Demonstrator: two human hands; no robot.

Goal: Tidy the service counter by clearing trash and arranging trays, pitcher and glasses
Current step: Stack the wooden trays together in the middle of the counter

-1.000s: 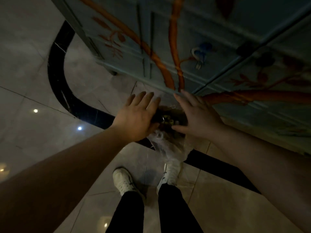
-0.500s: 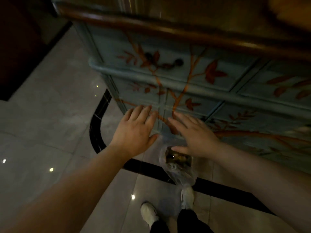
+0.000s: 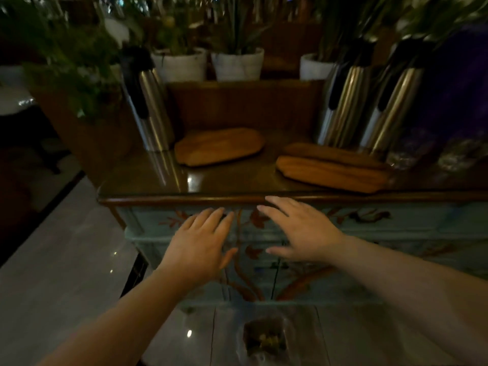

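- Left hand and right hand: both spread flat, empty, before the cabinet.
- Bag of trash on the floor below (blurred).

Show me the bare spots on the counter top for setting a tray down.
Bare: the front strip of the counter, and the gap between the left tray and the stacked trays. Crowded: the right back corner by the two flasks.

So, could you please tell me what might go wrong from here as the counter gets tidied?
The trash bag sits open on the floor by the person's feet, so a step forward might kick it over. The steel pitcher stands close beside the left wooden tray; sliding that tray carelessly could knock it. Dim light makes misjudged reaches likelier.
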